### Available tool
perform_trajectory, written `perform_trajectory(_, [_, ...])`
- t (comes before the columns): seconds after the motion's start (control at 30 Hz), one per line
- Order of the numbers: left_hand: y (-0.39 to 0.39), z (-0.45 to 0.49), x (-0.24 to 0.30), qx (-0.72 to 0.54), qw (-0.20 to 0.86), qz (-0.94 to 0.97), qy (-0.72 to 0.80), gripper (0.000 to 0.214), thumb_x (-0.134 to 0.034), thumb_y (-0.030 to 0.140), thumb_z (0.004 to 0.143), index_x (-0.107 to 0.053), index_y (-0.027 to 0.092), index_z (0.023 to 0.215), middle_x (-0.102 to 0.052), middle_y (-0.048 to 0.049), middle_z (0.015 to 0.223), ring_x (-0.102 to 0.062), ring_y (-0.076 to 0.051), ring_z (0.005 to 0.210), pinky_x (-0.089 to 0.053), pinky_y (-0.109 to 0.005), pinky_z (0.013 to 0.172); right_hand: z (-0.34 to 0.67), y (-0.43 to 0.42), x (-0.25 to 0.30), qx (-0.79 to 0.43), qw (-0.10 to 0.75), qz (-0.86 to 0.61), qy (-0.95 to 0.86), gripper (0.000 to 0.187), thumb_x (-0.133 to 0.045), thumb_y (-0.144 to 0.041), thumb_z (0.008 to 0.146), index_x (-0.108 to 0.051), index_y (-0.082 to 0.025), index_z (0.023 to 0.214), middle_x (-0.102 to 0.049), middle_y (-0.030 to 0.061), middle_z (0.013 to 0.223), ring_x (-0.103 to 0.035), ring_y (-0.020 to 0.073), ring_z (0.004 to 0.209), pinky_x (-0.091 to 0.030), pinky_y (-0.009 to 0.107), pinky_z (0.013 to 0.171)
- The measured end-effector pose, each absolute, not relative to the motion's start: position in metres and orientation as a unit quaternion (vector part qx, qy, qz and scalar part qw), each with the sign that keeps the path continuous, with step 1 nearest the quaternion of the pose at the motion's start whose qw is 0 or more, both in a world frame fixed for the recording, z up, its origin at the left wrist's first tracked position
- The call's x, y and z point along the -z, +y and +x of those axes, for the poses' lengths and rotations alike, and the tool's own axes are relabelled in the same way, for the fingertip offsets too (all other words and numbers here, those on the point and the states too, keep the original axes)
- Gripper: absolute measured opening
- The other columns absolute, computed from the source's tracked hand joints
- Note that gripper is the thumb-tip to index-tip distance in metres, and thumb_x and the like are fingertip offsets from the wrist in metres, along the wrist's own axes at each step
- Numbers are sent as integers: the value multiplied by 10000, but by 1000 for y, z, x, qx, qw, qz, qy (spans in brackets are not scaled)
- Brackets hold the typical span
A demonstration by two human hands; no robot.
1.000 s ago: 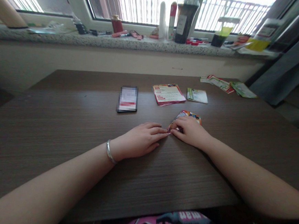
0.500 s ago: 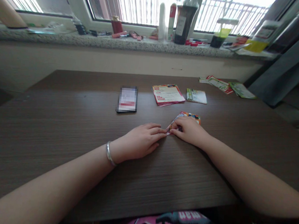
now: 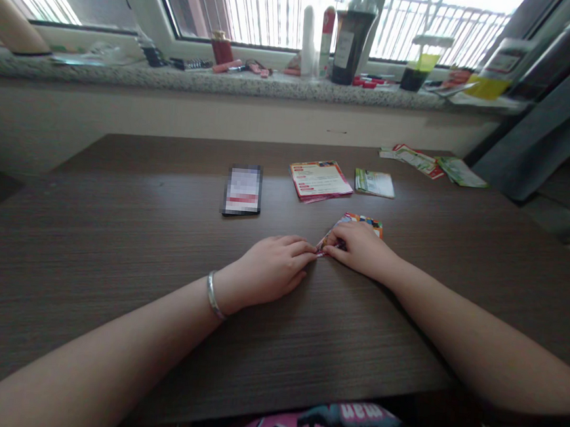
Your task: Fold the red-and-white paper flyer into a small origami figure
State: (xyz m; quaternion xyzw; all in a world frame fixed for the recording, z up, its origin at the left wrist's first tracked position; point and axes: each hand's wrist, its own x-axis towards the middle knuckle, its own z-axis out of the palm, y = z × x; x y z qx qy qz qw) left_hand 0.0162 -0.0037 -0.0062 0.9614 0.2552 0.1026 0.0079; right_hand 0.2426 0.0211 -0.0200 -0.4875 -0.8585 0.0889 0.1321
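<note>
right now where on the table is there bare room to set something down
The tabletop is bare left of the phone-like device and between the right forearm and the scattered papers. It is crowded where the left hand and right hand touch the colourful paper, and along the windowsill.

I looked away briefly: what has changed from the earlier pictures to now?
Very little: the wrist of the left hand, with its silver bangle, shifted slightly rightward. Nothing was visibly taken hold of or let go. The right hand stayed on the colourful printed paper; the phone and printed card stack stayed put.
</note>
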Motion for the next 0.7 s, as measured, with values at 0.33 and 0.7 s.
perform_trajectory(0.33, [4,7,1,-75,60,962,255,305,-486,136,889,-660,191,1134,-644,-55,1186,-598,-205,1084,-480,-362,984,247,20,23,-104,136,-487,-856,175,-638,-342,825,-626,-192,735,-706,48,838,-628,193,828,-403,291,724])
perform_trajectory(0.7, [11,3,14,-145,107,958,223,360,-499,117,871,-583,185,1215,-609,-76,1261,-563,-195,1152,-457,-356,1016,247,18,23,-95,135,-485,-859,170,-647,-347,819,-640,-193,747,-694,43,822,-615,195,826,-385,299,720])
